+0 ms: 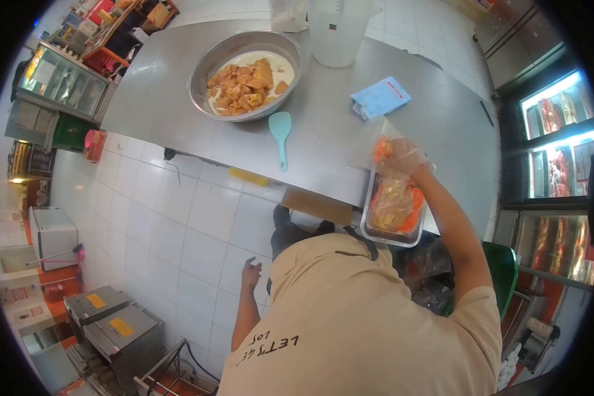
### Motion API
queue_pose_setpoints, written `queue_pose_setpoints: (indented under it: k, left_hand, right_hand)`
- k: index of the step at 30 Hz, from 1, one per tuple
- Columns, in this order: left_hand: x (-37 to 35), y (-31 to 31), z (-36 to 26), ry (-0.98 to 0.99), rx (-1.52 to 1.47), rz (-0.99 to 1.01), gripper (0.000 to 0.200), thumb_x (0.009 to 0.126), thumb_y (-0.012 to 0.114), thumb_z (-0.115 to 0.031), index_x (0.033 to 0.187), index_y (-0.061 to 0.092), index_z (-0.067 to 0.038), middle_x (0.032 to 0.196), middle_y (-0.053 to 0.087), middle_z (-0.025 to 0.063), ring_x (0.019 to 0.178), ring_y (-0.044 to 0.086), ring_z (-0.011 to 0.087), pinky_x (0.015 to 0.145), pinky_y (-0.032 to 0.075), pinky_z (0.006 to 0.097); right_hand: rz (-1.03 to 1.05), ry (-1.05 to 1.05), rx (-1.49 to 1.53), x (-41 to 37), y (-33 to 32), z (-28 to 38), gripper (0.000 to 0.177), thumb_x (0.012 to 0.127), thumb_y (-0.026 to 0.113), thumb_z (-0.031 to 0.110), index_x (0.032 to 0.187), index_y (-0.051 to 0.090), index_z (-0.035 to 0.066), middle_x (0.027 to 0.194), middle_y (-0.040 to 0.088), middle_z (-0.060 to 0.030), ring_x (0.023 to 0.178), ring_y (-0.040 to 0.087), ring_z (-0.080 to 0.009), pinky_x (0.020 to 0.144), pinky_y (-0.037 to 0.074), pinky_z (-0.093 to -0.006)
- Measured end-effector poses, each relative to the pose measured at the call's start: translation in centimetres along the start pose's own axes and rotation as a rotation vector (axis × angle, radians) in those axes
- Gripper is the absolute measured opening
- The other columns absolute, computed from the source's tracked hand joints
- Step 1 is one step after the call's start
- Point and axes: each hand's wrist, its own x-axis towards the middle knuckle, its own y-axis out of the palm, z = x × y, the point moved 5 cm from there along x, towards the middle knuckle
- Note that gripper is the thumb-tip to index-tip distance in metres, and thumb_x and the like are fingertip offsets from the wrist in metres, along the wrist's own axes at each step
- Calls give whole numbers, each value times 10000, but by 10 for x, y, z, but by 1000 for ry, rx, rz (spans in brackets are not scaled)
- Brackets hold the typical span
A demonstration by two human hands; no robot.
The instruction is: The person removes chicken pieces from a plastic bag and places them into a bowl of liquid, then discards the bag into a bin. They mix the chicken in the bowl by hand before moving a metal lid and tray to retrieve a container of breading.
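My right hand [404, 157], in a clear plastic glove, is closed on a clear plastic bag [366, 153] with orange bits showing through it. Below it, a rectangular metal tray [402, 241] overlaps the table edge in this view. Orange and yellowish food [393, 206] lies in the tray, with clear film over part of it. My left hand [251, 272] hangs low beside my body, away from the table, fingers loosely apart and holding nothing.
On the steel table [178, 129] stand a large metal bowl [198, 99] of meat pieces in pale liquid and a plastic jug [336, 36]. A turquoise spatula [280, 132] and blue packet [384, 97] lie nearby. A green chair [503, 274] is at the right.
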Motion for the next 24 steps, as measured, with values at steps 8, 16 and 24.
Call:
queue_pose_setpoints:
  k: [8, 16, 24]
  left_hand:
    - [-4, 4, -54, 54, 58, 77, 434, 869, 593, -203, 1276, 506, -79, 807, 624, 113, 636, 569, 164, 601, 477, 297]
    - [-30, -7, -11, -155, 100, 192, 438, 858, 602, -183, 1259, 506, -34, 809, 629, 124, 671, 600, 187, 620, 486, 311]
    - [-6, -33, 1, -137, -29, 171, 405, 873, 590, -187, 1232, 525, -11, 803, 630, 127, 696, 597, 187, 621, 471, 320]
  right_hand:
    - [61, -50, 419, 2, -11, -51, 315, 692, 664, 165, 985, 665, 49, 958, 660, -199, 886, 630, -348, 776, 496, -402]
    - [-195, 26, -84, 6, -40, -49, 292, 736, 623, 173, 1010, 665, 82, 920, 659, -170, 863, 628, -350, 779, 508, -390]
    - [57, 194, 260, 11, -17, -140, 420, 728, 666, 174, 1127, 615, 53, 909, 642, -67, 808, 625, -181, 715, 508, -274]
